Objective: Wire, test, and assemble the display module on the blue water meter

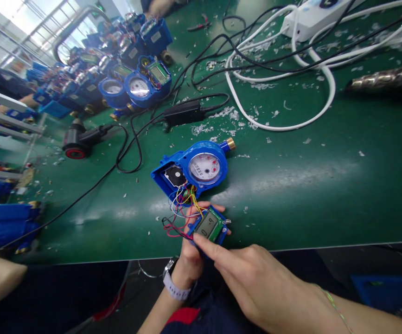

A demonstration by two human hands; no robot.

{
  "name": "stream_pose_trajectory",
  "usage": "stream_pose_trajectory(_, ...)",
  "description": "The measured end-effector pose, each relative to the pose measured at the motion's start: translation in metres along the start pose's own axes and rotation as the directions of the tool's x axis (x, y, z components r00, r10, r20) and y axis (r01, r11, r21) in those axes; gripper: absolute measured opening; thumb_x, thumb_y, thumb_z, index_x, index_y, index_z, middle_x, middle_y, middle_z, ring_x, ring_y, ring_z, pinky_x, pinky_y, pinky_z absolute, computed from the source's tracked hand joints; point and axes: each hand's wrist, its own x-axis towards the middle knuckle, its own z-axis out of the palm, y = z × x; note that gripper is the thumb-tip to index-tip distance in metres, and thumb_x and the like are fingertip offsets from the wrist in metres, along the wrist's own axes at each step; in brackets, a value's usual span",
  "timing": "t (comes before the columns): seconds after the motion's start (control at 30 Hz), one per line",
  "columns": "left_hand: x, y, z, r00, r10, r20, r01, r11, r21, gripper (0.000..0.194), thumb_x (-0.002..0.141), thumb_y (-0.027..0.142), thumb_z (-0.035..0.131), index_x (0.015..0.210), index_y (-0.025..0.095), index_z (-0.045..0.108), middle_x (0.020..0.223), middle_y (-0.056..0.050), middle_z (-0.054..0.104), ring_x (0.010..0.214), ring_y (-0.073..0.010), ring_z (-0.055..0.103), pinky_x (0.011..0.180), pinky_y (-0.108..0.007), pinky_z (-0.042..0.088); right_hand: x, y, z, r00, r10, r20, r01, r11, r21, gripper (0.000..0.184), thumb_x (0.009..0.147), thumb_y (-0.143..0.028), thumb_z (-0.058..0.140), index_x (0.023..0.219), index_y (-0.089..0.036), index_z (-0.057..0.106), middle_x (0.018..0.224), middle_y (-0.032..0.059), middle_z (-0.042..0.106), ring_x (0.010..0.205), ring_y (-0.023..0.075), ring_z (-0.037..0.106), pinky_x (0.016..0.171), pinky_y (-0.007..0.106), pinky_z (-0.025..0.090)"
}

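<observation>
A blue water meter with a round dial and a brass fitting lies on the green bench. Its side housing is uncovered, and thin coloured wires run from it to a small display module. The module has a green circuit board in a blue frame, and its screen shows digits. My left hand, with a watch on the wrist, holds the module from below at the bench edge. The index finger of my right hand is stretched out and touches the module's lower left corner; its other fingers are partly hidden.
Several blue meters crowd the back left, and more meters lie at left. A black power tool, an adapter, tangled cables and a white power strip occupy the bench. A metal-nosed tool is at right.
</observation>
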Motion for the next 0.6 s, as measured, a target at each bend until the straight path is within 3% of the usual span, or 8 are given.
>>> stream_pose_trajectory(0.13,0.001,0.011,-0.006,0.99,-0.044,0.133,0.029,0.994,0.11,0.086,0.057,0.06,0.083,0.129,0.031,0.046,0.127,-0.01,0.054,0.091,-0.0225,0.063,0.076,-0.034,0.058,0.0,-0.003,-0.012,0.999,0.041,0.011,-0.04,0.999,-0.035,0.06,0.094,-0.008,0.036,0.152,-0.023,0.031,0.121,0.01,0.066,0.09,0.0249,0.07,0.075,0.034,0.056)
stream_pose_trajectory(0.23,0.0,0.02,-0.011,0.972,-0.125,0.199,0.097,0.985,0.142,0.082,0.063,0.052,0.083,0.132,0.03,0.043,0.129,-0.011,0.054,0.099,-0.025,0.062,0.083,-0.036,0.055,0.003,-0.004,-0.023,0.995,0.014,0.095,0.002,0.986,-0.169,0.066,0.089,-0.005,0.042,0.152,-0.025,0.033,0.113,0.0094,0.07,0.083,0.0245,0.071,0.069,0.032,0.053)
stream_pose_trajectory(0.37,0.001,0.028,-0.019,0.949,-0.168,0.268,0.103,0.965,0.241,0.074,0.072,0.043,0.08,0.135,0.029,0.045,0.13,-0.01,0.056,0.116,-0.0285,0.056,0.101,-0.04,0.045,0.008,-0.006,-0.037,0.985,-0.025,0.173,0.092,0.916,-0.392,0.078,0.079,-0.001,0.048,0.152,-0.024,0.032,0.091,0.0066,0.073,0.067,0.0244,0.069,0.057,0.03,0.046)
stream_pose_trajectory(0.5,0.002,0.029,-0.021,0.937,-0.193,0.292,0.134,0.969,0.209,0.074,0.074,0.048,0.077,0.137,0.027,0.044,0.132,-0.011,0.056,0.118,-0.0297,0.055,0.102,-0.041,0.043,0.013,-0.007,-0.046,0.976,-0.053,0.211,0.147,0.875,-0.461,0.08,0.076,-0.001,0.049,0.152,-0.02,0.032,0.08,0.0048,0.071,0.061,0.0233,0.067,0.053,0.029,0.043)
stream_pose_trajectory(0.6,0.001,0.025,-0.017,0.952,-0.161,0.262,0.123,0.98,0.158,0.078,0.073,0.056,0.075,0.137,0.024,0.044,0.132,-0.013,0.057,0.119,-0.0311,0.055,0.102,-0.042,0.043,0.014,-0.007,-0.047,0.983,-0.009,0.183,0.068,0.945,-0.319,0.067,0.088,-0.005,0.046,0.151,-0.025,0.035,0.099,0.0075,0.072,0.074,0.0234,0.07,0.063,0.03,0.051)
